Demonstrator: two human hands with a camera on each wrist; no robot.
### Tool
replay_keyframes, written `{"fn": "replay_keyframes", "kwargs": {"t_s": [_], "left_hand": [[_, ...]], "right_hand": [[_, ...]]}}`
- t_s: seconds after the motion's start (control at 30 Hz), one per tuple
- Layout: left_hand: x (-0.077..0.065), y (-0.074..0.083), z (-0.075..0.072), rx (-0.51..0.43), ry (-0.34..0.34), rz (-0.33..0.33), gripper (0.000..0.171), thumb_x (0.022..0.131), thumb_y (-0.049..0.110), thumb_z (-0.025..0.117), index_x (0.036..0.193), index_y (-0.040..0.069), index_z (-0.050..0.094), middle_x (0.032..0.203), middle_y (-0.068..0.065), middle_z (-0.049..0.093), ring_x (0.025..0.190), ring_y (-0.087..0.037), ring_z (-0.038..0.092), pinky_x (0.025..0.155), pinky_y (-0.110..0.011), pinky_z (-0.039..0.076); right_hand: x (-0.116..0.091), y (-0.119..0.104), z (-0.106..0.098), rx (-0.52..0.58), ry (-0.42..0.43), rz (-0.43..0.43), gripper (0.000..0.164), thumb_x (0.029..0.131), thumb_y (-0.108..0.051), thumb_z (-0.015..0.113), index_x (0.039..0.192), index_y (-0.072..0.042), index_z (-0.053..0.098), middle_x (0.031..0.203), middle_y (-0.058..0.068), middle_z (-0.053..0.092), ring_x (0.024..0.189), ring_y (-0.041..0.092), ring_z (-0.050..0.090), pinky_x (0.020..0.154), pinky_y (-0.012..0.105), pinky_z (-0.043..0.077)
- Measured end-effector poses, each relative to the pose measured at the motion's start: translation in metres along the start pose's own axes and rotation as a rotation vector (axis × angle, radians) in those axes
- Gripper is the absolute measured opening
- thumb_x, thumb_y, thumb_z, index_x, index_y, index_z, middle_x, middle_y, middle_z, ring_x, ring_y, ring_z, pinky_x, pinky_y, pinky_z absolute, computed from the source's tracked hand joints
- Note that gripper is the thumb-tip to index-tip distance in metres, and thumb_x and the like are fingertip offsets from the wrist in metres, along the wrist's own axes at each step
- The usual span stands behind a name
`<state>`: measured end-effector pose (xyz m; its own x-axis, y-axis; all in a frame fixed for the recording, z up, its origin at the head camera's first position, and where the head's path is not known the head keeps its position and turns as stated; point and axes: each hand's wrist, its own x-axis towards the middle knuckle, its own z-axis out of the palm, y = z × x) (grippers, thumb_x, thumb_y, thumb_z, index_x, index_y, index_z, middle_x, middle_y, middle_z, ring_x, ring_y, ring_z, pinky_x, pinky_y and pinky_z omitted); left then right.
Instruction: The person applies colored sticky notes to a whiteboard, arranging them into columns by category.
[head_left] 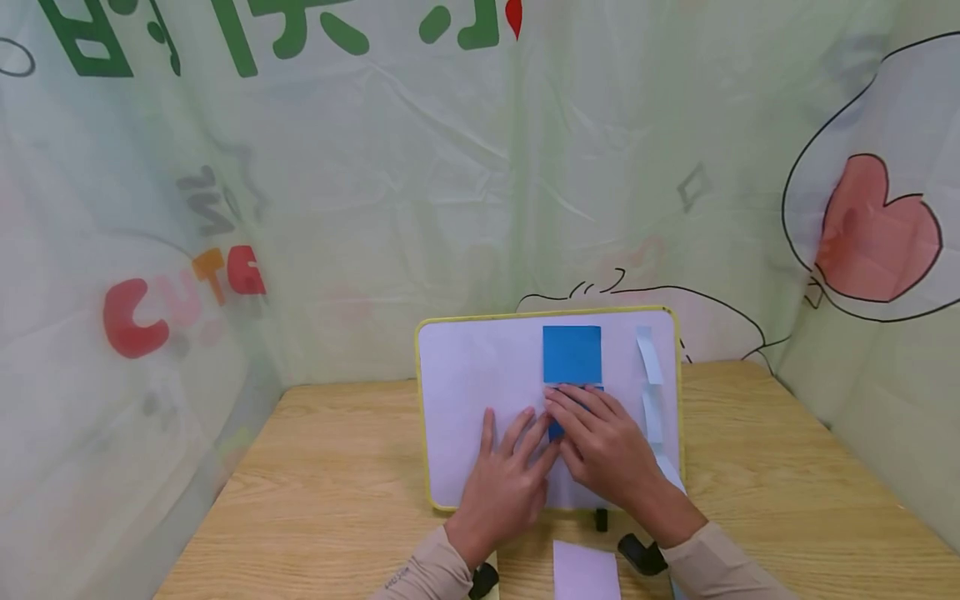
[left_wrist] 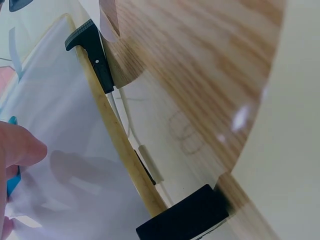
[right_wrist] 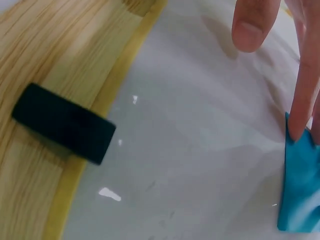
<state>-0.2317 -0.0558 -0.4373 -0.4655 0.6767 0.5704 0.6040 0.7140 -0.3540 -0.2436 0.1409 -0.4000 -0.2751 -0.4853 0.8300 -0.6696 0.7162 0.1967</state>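
Note:
A whiteboard (head_left: 480, 358) with a yellow frame leans up on the table. One blue paper square (head_left: 572, 354) lies flat on it. Just below is a second blue square (head_left: 555, 430), mostly covered by the hands; part of it shows in the right wrist view (right_wrist: 299, 187). My right hand (head_left: 607, 442) presses this lower square with extended fingers. Spread out on the board, my left hand (head_left: 506, 479) has its fingertips by the square's left edge. Neither hand grips anything.
Pale blue strips (head_left: 649, 357) hang along the board's right side. A lilac paper (head_left: 587, 571) lies on the wooden table (head_left: 337, 467) in front. Black supports (left_wrist: 182, 215) hold the board's lower edge. A printed curtain (head_left: 390, 208) stands behind.

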Motion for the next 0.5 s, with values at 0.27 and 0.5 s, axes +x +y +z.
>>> {"fn": "replay_keyframes", "kwargs": {"t_s": [0.27,0.5], "left_hand": [[-0.001,0.0,0.001,-0.016,0.029,0.0,0.05,0.093,0.032,0.063,0.141,0.022,0.06,0.16,-0.008,0.033,0.148,-0.031,0.025,0.111,-0.071,0.015],[0.0,0.001,0.001,-0.016,0.036,-0.009,0.051,0.09,0.033,0.066,0.14,0.022,0.061,0.159,-0.008,0.034,0.148,-0.032,0.027,0.11,-0.071,0.016]], "right_hand": [[-0.006,0.004,-0.003,-0.026,-0.002,0.034,0.043,0.101,-0.027,0.044,0.119,0.001,0.071,0.124,0.015,0.068,0.117,0.036,0.061,0.098,0.056,0.046],[-0.008,0.006,-0.01,-0.082,0.025,0.062,0.044,0.1,-0.025,0.042,0.116,0.003,0.072,0.119,0.017,0.07,0.11,0.039,0.063,0.09,0.056,0.049]]}}
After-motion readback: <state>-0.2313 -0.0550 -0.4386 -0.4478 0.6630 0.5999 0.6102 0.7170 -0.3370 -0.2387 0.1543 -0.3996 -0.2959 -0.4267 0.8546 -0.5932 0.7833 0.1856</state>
